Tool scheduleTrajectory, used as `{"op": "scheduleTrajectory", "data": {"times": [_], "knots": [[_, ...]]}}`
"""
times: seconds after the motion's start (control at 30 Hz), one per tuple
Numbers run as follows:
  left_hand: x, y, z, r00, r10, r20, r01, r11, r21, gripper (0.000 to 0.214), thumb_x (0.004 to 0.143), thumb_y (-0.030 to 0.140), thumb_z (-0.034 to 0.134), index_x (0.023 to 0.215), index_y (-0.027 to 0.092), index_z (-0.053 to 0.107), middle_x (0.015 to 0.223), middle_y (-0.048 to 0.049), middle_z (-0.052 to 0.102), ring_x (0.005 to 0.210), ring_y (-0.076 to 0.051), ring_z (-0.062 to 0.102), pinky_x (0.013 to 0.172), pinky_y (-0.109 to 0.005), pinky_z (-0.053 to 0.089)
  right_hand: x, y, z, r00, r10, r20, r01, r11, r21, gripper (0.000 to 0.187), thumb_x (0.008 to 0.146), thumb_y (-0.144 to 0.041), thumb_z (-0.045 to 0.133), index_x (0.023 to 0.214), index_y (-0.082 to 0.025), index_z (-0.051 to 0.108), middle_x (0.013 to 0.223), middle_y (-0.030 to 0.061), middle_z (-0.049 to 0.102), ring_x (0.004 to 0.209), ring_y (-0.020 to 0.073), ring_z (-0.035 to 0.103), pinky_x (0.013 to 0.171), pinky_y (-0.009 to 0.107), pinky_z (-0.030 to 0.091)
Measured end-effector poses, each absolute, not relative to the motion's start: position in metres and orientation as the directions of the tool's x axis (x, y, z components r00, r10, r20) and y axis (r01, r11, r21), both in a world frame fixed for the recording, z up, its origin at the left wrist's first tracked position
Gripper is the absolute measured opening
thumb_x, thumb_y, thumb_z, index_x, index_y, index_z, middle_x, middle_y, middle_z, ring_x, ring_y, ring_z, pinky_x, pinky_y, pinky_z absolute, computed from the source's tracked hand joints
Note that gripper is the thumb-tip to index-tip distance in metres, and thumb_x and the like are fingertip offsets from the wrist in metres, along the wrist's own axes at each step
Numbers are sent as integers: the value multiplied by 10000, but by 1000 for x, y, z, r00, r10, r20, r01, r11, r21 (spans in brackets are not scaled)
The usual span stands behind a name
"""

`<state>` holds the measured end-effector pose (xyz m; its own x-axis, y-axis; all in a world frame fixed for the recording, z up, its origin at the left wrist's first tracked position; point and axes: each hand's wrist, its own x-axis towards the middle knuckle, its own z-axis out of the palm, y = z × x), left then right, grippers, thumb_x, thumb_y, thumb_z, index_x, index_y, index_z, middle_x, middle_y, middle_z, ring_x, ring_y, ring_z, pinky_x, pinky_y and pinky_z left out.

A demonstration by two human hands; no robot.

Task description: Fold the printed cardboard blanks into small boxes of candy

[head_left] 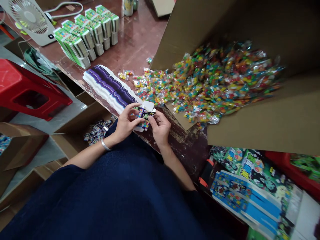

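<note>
My left hand [126,122] and my right hand [160,127] both grip a small printed carton [144,114] with a white flap, held just over the near edge of the brown table [130,43]. A silver bangle sits on my left wrist. Just beyond my left hand lies a stack of flat purple-and-white carton blanks [110,87]. To the right, a heap of small clear candy packets [207,83] spills from a big cardboard box [262,126] lying on its side.
Rows of folded green-and-white cartons [85,33] stand at the table's far left beside a white desk fan [30,18]. A red stool [27,90] and open cardboard boxes sit on the floor left. Green and blue printed sheets [252,186] lie lower right.
</note>
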<state>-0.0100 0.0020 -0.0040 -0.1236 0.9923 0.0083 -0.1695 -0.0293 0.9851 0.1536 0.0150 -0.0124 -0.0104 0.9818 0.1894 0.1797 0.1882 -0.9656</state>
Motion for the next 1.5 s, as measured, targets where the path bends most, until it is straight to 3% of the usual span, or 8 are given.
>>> {"op": "scheduleTrajectory", "data": {"times": [0.17,0.37,0.5,0.67,0.9,1.03,1.2,1.5], "knots": [[-20,2,-5,67,996,52,-102,-45,994,573,828,252,844,1366,271,651,1096,-17,664,767,-113,718,653,-206,592,151,15,-22,34,957,289,197,277,-940,416,964,-488,689,1331,-291,686,996,31,770,804,178,722,774,326,618],[-29,8,-2,258,966,-7,-101,34,994,404,836,268,845,1201,200,686,1090,-39,676,702,-89,637,641,-211,567,159,18,-27,-18,922,388,273,378,-885,190,990,-448,675,991,-268,735,970,35,740,906,205,717,837,363,602],[-26,7,-3,195,981,6,-136,21,990,386,810,261,866,1128,199,657,1106,-45,673,728,-92,625,666,-217,582,156,25,-19,-40,935,353,117,355,-927,210,963,-459,718,920,-257,680,1129,56,751,1032,218,742,896,377,614],[-23,6,-4,110,994,3,-192,18,981,450,761,236,891,1081,222,575,997,-4,617,756,-96,629,649,-186,576,150,31,-9,-57,965,255,-138,245,-960,332,876,-501,818,966,-270,598,906,-12,745,846,168,740,813,318,618],[-24,0,2,81,995,58,-34,-56,998,397,791,183,815,1114,219,585,1056,-22,635,955,-143,655,774,-217,632,163,42,4,-208,977,40,3,42,-999,348,780,-530,868,851,-232,704,840,7,740,799,180,689,793,343,595],[-24,-2,2,124,992,11,-26,-8,1000,475,792,181,817,1221,222,617,1080,-29,649,843,-122,663,772,-253,653,168,51,5,-211,977,-4,53,7,-999,321,759,-499,867,745,-218,711,749,-4,723,706,167,644,728,336,566],[-23,-2,2,121,992,-22,-21,25,999,576,798,158,811,1350,239,667,1079,-38,676,749,-99,645,733,-255,644,167,48,8,-158,984,88,129,109,-986,306,841,-477,808,717,-223,690,775,12,736,751,183,678,775,352,576],[-22,-4,-2,96,995,-37,-71,44,997,321,807,251,810,1111,180,734,1061,-58,720,842,-137,676,737,-243,615,171,24,-2,-243,947,212,142,251,-958,206,926,-455,764,889,-253,786,1031,52,771,991,216,746,937,400,616]]}}
